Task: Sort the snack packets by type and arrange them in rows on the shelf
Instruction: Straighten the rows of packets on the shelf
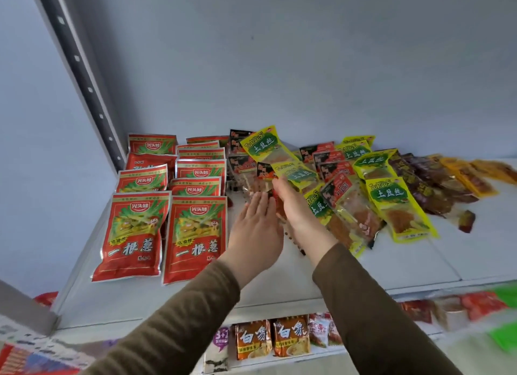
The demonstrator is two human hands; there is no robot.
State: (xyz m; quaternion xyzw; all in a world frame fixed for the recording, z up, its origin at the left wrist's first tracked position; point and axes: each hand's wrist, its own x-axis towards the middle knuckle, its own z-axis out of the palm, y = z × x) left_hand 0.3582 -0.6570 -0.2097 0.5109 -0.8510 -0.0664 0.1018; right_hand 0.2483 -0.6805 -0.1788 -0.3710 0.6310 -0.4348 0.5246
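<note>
Red snack packets (pixel 131 234) lie in two neat rows on the left of the white shelf (pixel 391 262). Black-and-red clear packets (pixel 240 162) sit in the middle. A mixed heap of yellow-green packets (pixel 391 198), black-red packets and brown and orange ones (pixel 436 184) spreads to the right. My right hand (pixel 293 204) grips a bunch of packets, with a yellow-green one (pixel 265 148) sticking up at the top. My left hand (pixel 257 226) is flat, fingers together, pressed against the bunch's left side beside a clear packet (pixel 249 184).
A dark perforated upright (pixel 81 75) runs down the shelf's left side in front of the white back wall. Below the shelf's front edge, a lower shelf holds orange noodle packs (pixel 271 338) and other goods. Bare shelf surface lies in front of my hands.
</note>
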